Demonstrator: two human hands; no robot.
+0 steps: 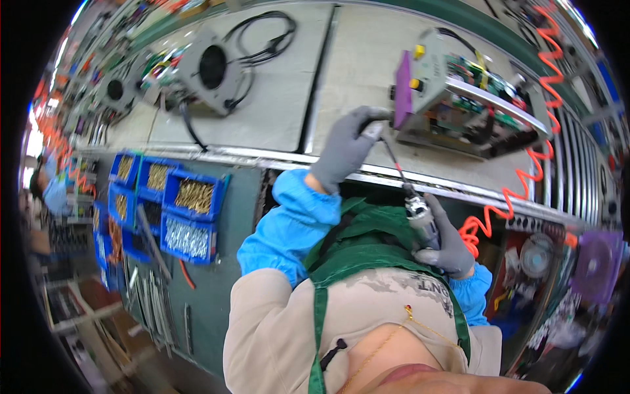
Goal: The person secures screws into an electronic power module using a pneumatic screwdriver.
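In my right hand [451,246], gloved in grey, is a screwdriver with a metallic power-tool body [422,220], held low in front of the green apron. Its long thin bit points up and left, toward the fingers of my left hand [348,146]. That hand, also grey-gloved, has thumb and fingers pinched together beside the panel; whatever is between them is too small to tell. Just right of those fingers stands a grey metal chassis [431,70] with a purple front panel [403,92], yellow knobs and exposed green circuit boards [502,92].
An orange coiled hose [518,190] hangs at the right. Another grey unit [209,65] with a round black fan opening and a black cable [289,39] stands at the left on the bench. Blue bins [213,241] of screws sit beside my left arm. A metal rail edges the bench.
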